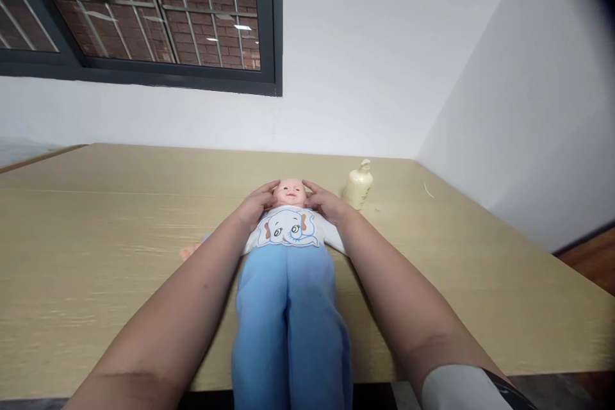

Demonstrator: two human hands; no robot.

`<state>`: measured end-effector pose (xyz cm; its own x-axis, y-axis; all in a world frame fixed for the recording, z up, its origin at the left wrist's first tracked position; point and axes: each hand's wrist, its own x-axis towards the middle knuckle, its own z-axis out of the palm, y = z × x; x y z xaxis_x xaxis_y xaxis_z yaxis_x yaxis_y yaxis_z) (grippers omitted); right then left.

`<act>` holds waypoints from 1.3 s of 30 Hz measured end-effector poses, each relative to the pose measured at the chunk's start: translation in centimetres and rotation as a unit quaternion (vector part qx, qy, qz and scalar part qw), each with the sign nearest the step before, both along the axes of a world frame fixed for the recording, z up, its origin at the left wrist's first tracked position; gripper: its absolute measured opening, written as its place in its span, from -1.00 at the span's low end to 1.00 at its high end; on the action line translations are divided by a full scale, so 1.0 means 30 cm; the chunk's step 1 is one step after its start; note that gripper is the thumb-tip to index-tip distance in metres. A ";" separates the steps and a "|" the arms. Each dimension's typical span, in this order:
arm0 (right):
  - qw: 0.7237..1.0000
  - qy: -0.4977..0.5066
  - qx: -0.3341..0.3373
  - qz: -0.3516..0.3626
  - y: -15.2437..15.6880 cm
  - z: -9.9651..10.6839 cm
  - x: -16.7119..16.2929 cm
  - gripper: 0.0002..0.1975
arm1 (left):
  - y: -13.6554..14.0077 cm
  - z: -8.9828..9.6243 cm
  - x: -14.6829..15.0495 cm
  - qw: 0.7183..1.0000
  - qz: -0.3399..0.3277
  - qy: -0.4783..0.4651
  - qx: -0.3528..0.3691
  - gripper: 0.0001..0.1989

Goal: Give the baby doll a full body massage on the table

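Observation:
A baby doll (291,227) lies on its back on the table (432,288), its head away from me. It wears a white top with an elephant face and blue trousers that reach past the table's near edge. My left hand (259,204) rests against the left side of the doll's head, fingers stretched out. On the other side, my right hand (325,201) touches the head in the same way, fingers extended and apart. The doll's ears are hidden behind my fingers. One doll hand shows beyond my left forearm; the other is hidden by my right arm.
A cream pump bottle (359,187) stands just beyond my right hand. White walls border the table at the back and right. A dark-framed window (182,77) with metal bars is at the upper left. A thin pale strand (428,190) lies on the right side.

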<state>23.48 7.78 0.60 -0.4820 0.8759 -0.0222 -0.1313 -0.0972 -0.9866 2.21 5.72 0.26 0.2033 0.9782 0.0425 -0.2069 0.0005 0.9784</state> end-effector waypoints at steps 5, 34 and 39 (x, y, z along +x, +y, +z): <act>0.999 -0.030 0.004 -0.015 0.000 -0.004 -0.009 0.08 | 0.020 -0.021 0.000 0.997 0.017 0.060 0.040 -0.14; 0.977 -0.123 0.174 -0.005 -0.012 0.005 -0.014 -0.24 | 0.028 -0.049 -0.031 0.999 -0.021 0.040 -0.001 0.04; 0.983 -0.085 0.160 0.032 0.003 -0.002 0.007 -0.28 | 0.017 -0.035 -0.038 0.998 -0.048 -0.024 -0.021 -0.03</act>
